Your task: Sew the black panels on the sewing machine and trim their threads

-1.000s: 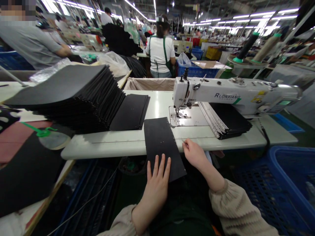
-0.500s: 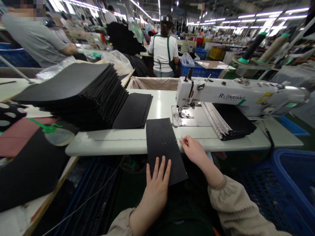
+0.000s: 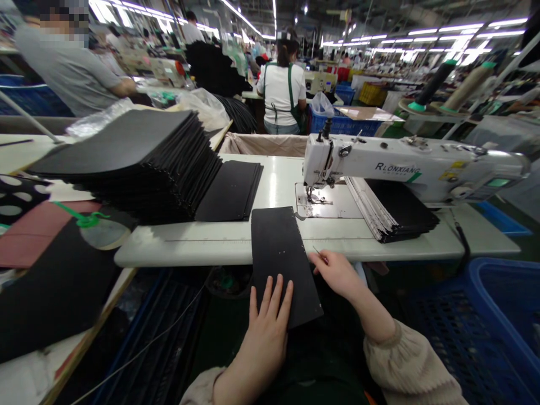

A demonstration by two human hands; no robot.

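Observation:
A black rectangular panel (image 3: 278, 236) lies partly on the white sewing table (image 3: 202, 244), its near end hanging over the front edge. My left hand (image 3: 268, 329) rests flat on the near part of the panel, fingers spread. At the panel's right edge, my right hand (image 3: 335, 273) is closed in a pinch around a small thin pointed metal tool (image 3: 320, 255); most of it is hidden by the fingers. Just beyond the panel stands a white sewing machine (image 3: 371, 160), its presser foot (image 3: 311, 194) apart from the panel.
On the left rise a tall stack of black panels (image 3: 169, 174) and a lower pile (image 3: 232, 188). Black pieces with pale edges (image 3: 394, 208) lie under the machine arm. An oil bottle (image 3: 101, 232) stands far left. A blue crate (image 3: 485, 315) is at right. Other people work beyond.
My right hand has moved slightly toward me along the panel's right edge, still pinching the tool. The panel and my left hand have shifted slightly nearer.

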